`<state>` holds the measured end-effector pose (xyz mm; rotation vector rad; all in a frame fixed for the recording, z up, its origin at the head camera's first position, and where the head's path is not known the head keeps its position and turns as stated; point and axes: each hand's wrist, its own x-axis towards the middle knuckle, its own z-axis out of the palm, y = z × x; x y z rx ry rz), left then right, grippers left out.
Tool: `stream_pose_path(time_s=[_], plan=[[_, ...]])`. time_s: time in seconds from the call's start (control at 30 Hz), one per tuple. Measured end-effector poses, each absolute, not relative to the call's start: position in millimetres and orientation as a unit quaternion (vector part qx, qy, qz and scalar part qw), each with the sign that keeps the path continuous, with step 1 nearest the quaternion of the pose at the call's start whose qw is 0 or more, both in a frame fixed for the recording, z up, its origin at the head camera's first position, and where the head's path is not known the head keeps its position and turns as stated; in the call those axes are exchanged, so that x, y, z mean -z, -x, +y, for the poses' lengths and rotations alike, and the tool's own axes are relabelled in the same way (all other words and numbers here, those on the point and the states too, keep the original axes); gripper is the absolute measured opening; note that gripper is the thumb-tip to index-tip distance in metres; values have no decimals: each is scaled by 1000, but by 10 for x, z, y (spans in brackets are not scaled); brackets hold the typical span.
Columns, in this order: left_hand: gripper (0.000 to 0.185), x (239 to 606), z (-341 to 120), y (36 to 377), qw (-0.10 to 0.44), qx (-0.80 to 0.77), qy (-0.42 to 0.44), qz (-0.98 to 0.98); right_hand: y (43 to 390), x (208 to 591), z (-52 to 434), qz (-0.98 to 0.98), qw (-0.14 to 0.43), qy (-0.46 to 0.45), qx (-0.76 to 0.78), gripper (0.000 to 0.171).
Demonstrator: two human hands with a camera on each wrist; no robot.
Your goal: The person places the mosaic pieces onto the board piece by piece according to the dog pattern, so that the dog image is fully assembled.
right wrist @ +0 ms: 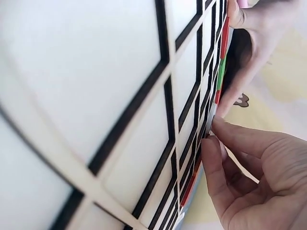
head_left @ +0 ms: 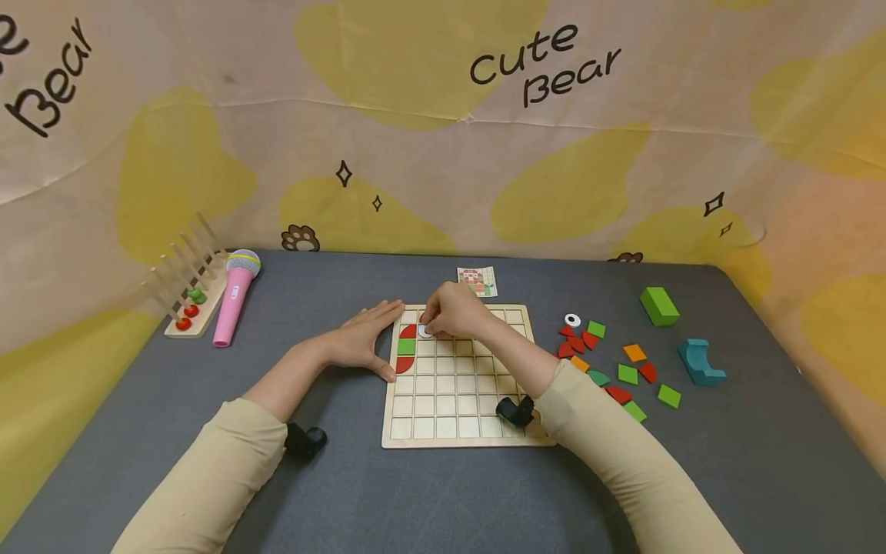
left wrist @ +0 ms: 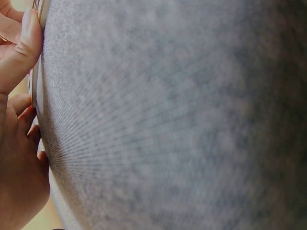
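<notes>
With your left hand (head_left: 363, 338) flat and open against the grid board (head_left: 457, 431) edge on the bench (head_left: 415, 500), your right hand (head_left: 450, 309) pinches a white round piece (head_left: 425, 331) at the top row; seat it squarely before releasing.

- The grid board (head_left: 457, 400) lies mid-table.
- Loose pieces (head_left: 616, 369) lie at its 3 o'clock, two blocks (head_left: 681, 331) beyond them.
- A card (head_left: 477, 281) lies at 12 o'clock.
- A microphone (head_left: 234, 306) and peg rack (head_left: 185, 296) lie at 10 o'clock.
- Three pieces (head_left: 407, 348) sit in the board's left column.
</notes>
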<state>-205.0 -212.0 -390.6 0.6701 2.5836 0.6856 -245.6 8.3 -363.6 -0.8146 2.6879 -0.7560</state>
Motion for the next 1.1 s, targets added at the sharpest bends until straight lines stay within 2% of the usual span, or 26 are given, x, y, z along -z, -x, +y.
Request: stream_pose_path(time_s=[0.33,0.67,0.9,1.1], plan=[[123,3913,-2096,2040,190,-247,-239,920,2508,3540,218,913,122,256,295,7],[123,3922,-2090,2042,185,-242,-242,921,2742,3415,1005,928,107,198,298,16],[124,3927,-2122,2046,187,-242,-238,922,2862,3411,1660,923,137,171,316,24],[124,3924,-2128,2043,187,-242,-237,922,2907,3442,2066,916,201,158,309,29]])
